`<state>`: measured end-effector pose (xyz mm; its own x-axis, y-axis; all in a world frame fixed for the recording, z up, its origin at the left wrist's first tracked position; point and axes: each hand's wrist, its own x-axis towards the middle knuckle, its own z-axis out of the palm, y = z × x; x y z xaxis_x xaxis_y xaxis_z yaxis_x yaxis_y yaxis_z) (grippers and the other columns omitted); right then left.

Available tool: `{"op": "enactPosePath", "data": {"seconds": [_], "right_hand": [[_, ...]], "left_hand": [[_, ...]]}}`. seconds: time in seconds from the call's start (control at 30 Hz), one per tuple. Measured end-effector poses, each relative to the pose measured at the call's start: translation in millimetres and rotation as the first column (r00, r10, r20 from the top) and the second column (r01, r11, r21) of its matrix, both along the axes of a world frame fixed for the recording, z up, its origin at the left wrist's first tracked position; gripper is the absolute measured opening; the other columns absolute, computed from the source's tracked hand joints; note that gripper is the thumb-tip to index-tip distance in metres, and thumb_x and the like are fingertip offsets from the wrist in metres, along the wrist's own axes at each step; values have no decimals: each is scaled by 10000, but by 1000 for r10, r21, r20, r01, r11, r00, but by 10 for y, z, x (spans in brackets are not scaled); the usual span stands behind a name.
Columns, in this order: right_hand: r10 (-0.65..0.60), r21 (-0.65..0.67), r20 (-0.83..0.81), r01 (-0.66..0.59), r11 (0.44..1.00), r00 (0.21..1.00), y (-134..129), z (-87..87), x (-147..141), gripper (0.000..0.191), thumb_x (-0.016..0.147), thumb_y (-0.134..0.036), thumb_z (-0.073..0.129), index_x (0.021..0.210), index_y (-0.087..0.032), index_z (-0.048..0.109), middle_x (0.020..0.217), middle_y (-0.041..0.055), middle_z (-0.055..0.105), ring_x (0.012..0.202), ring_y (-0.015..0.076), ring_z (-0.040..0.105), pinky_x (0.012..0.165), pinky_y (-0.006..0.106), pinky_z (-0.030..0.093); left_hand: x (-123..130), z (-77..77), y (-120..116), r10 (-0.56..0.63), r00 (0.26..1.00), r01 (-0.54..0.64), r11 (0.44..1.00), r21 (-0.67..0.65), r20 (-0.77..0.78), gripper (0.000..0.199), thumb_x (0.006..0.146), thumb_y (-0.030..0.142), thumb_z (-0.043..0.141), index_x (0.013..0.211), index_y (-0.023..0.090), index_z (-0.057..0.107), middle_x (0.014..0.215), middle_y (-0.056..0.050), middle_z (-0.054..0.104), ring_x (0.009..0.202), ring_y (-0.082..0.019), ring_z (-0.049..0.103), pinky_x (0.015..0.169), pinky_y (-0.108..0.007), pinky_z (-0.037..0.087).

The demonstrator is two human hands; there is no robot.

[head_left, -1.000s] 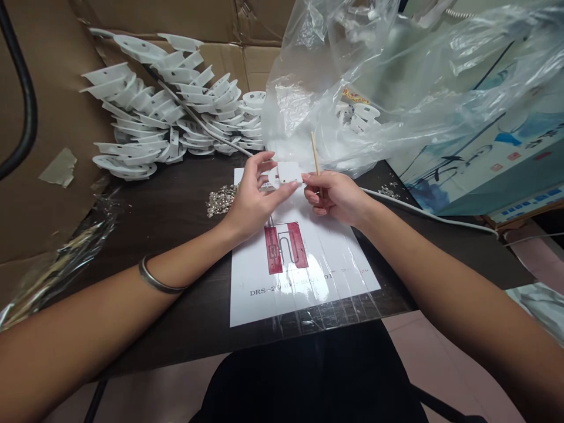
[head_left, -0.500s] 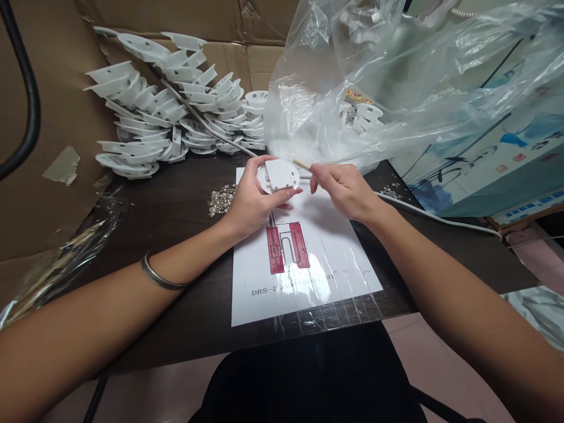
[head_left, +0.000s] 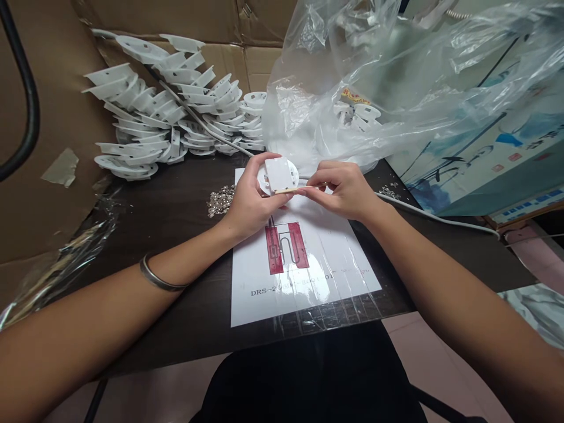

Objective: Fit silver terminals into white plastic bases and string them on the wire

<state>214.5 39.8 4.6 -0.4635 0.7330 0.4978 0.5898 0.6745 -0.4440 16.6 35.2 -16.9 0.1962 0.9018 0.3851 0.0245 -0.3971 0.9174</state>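
Note:
My left hand [head_left: 255,197] is closed around the edge of a round white plastic part [head_left: 282,173] with a raised square face, held above the printed sheet. Between the thumb and fingers of my right hand [head_left: 339,188] is a thin wooden stick [head_left: 293,190]. The stick lies almost level along the near edge of the white part, its tip close to my left thumb. Left of my left hand, a heap of small shiny metal pieces [head_left: 220,201] sits on the dark table. The white sheet [head_left: 304,288] under both hands shows a red and black diagram.
Stacks of similar white parts [head_left: 171,111] stand at the back left against cardboard [head_left: 264,64]. A clear plastic bag [head_left: 317,111] with more white parts is behind my hands. A pale cable [head_left: 440,217] crosses the table [head_left: 176,317]; more small metal pieces [head_left: 390,191] lie right.
My right hand has lowered the stick from above the white part's right side to its near edge, turning it nearly level. My left hand keeps its hold.

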Motion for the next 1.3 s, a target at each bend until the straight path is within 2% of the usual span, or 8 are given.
{"op": "enactPosePath", "data": {"seconds": [0.23,0.43,0.77,1.07,1.3], "right_hand": [[-20,-9,10,20,1000,1000,3,-4,-14,337,851,-475,613,670,-194,657,666,10,518,598,117,394,610,292,292],[-12,1,-16,12,1000,1000,11,-10,-10,314,852,-440,624,668,-191,674,660,8,508,597,112,392,610,291,285],[37,36,-12,-37,999,999,52,-51,42,268,876,-416,612,763,-218,751,677,9,515,601,108,428,607,287,309],[20,182,-25,-15,983,1000,92,-119,39,271,875,-398,623,764,-196,766,644,3,534,572,91,446,565,260,327],[-9,214,-5,9,977,1000,80,-125,35,293,878,-394,619,751,-175,766,643,9,545,563,88,453,552,256,328]], "left_hand": [[6,-9,-17,39,998,-37,998,48,-44,584,632,224,808,1134,274,515,1003,-41,604,840,-226,651,621,-332,592],[5,7,-22,-30,999,29,1000,-8,-28,595,655,222,787,1159,276,476,886,-22,646,717,-211,686,529,-294,569],[-25,6,-30,-101,993,100,995,-16,-62,624,705,259,771,1223,282,424,864,-12,678,729,-224,713,538,-284,568],[-17,33,-41,-79,986,81,997,4,-146,594,764,352,715,1248,294,376,887,-1,665,774,-239,718,558,-318,607],[-25,4,-22,-81,981,90,995,42,-174,576,791,349,691,1257,315,353,931,8,659,811,-242,721,595,-345,620]]}}
